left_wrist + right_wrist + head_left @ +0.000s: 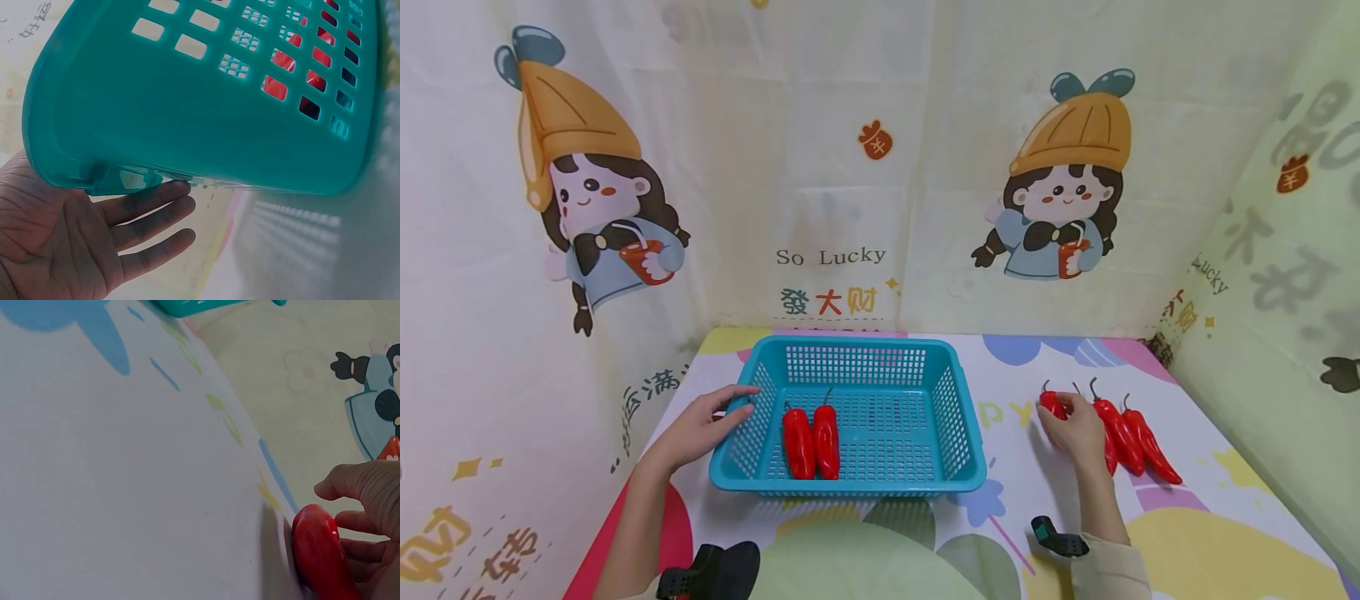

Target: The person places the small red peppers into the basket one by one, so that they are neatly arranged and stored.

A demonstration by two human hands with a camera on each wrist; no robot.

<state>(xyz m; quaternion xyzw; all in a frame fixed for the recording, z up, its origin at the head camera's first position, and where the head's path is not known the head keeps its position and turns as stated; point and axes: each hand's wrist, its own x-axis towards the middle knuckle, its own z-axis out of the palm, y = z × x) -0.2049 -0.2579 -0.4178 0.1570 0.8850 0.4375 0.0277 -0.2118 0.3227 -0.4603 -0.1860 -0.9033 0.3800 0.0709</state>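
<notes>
My left hand [698, 428] rests at the left rim of the teal basket [867, 486], thumb and a finger over the edge; in the left wrist view, three nearly straight fingers of this hand [94, 240] lie outside the basket [187, 131]. Two red peppers [799, 443] [827, 442] lie side by side in its left part. On the right, my right hand [1077, 431] is over a red pepper [1051, 405], partly hiding it. The right wrist view shows this pepper [322, 553] beside the fingers of the hand [375, 512], with the thumb spread apart from it.
Several red peppers lie on the table right of my right hand, among them one [1120, 435] and the rightmost [1153, 446]; one is partly covered by the hand. A patterned cloth [820, 200] hangs behind the table [1011, 442] and at both sides.
</notes>
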